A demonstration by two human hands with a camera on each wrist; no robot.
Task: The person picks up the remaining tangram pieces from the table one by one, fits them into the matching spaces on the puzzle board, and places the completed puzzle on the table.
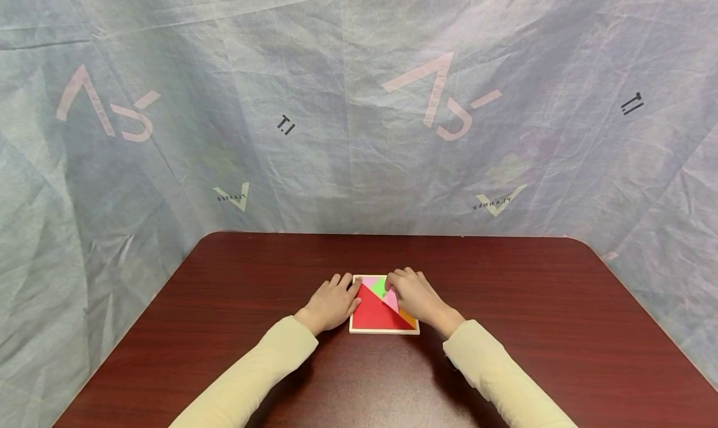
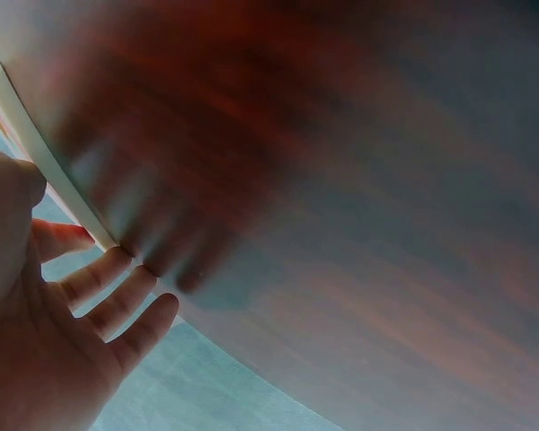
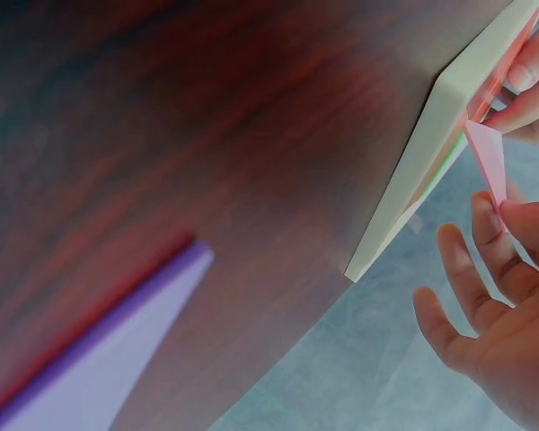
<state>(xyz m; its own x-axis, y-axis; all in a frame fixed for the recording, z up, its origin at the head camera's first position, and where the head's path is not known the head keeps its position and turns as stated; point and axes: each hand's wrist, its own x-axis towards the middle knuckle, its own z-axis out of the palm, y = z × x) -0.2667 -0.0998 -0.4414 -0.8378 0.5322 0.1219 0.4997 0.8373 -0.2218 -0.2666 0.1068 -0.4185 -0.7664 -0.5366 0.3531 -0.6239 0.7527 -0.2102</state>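
Steadying the square cream-framed puzzle tray (image 1: 384,331), the flat left hand (image 1: 332,304) braces its edge; the right hand (image 1: 414,296) apparently pinches a pink triangular piece (image 3: 488,154).

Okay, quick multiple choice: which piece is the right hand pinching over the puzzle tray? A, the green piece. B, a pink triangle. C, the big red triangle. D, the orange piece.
B: the right hand pinches a pink triangle between thumb and fingers, tilted up off the tray, as the right wrist view shows, while the red triangle lies flat in the tray.
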